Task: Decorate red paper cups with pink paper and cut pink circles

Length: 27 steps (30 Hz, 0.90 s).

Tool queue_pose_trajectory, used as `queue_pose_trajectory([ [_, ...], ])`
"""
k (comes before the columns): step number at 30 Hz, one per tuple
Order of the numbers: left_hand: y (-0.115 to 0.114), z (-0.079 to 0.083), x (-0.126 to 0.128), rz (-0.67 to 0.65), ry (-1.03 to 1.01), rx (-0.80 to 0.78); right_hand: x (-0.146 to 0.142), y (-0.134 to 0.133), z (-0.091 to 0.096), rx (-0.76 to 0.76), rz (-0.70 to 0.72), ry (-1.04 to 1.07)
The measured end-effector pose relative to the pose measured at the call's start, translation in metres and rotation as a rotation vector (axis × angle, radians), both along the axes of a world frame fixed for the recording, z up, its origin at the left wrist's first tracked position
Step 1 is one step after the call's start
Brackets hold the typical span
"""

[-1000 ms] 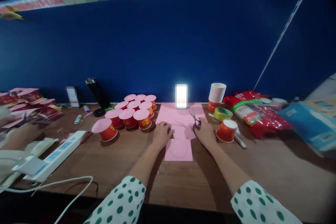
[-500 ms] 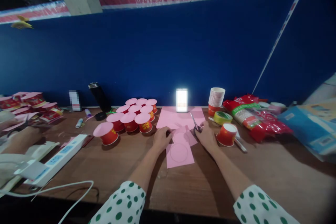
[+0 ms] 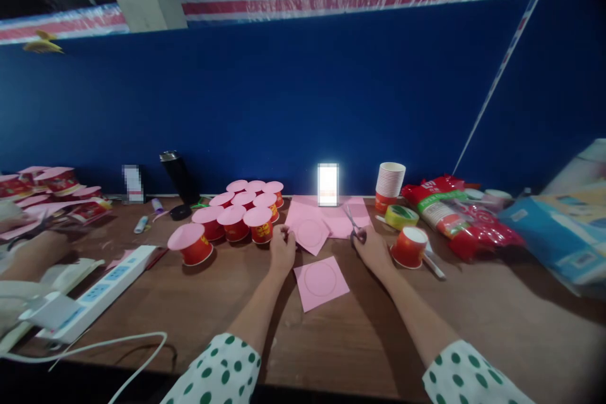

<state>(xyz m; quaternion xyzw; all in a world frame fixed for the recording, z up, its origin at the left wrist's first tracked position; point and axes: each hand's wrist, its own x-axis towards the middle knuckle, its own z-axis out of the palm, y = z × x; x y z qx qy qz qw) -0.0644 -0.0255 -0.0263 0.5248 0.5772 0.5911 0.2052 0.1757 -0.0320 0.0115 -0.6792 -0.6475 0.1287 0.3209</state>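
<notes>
My left hand point(image 3: 283, 249) pinches the left edge of a pink paper square point(image 3: 310, 235) that has a circle drawn on it. That square is held over a larger pink sheet point(image 3: 348, 218) at the back of the table. My right hand point(image 3: 372, 250) grips a pair of scissors point(image 3: 353, 222) by the handles, blades pointing up and away. A second pink square point(image 3: 322, 281), also marked with a circle, lies flat between my forearms. Right of my right hand, a red paper cup point(image 3: 409, 247) stands upside down.
Several red cups topped with pink discs point(image 3: 231, 214) stand at left. A power strip point(image 3: 104, 290) and a co-worker's hand point(image 3: 38, 252) are farther left. At right are stacked cups point(image 3: 390, 186), green tape point(image 3: 401, 217) and a red package point(image 3: 459, 214). A glowing phone point(image 3: 327, 185) stands behind.
My left hand has drawn one circle-marked square leftward and up, apart from the other square, which has turned slightly on the table. My right hand keeps the scissors in nearly the same place.
</notes>
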Motion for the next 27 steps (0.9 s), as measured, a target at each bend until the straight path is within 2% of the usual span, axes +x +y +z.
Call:
queue_pose_trajectory([
  [6, 0.005, -0.004, -0.001, -0.027, -0.049, -0.023, 0.000, -0.004, 0.003, -0.012, 0.006, -0.058],
  [18, -0.002, 0.006, -0.001, -0.016, 0.006, -0.051, 0.001, -0.005, 0.009, -0.058, 0.029, -0.187],
  [27, -0.003, 0.006, 0.000, -0.020, -0.084, -0.081, 0.001, -0.005, 0.010, -0.065, 0.043, -0.288],
])
